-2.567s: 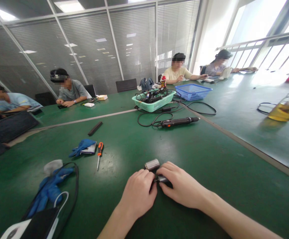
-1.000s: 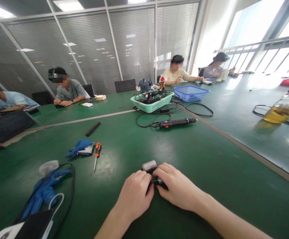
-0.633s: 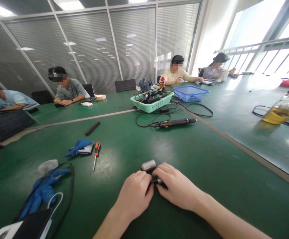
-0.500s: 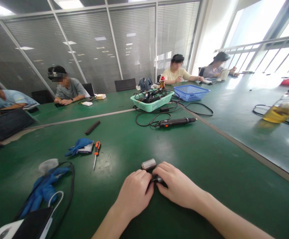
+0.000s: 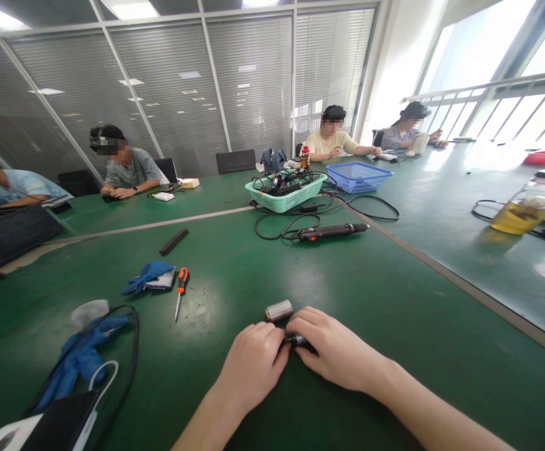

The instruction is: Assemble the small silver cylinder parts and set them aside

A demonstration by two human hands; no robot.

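Observation:
My left hand and my right hand meet low in the middle of the view, both curled around a small dark metal part that shows only between the fingertips. The hands rest on the green table. A short silver cylinder lies on the table just beyond my fingers, apart from them. What the dark part is I cannot make out.
An orange-handled screwdriver and blue gloves lie to the left. Nearer left are more blue gloves, a black cable and a black-and-white device. Farther off lie an electric screwdriver, a teal basket, a blue basket. Several seated people work at the far side.
Both hands have stayed closed on the small dark part with only slight finger movement. The view has drifted a little; the silver cylinder has not moved on the table.

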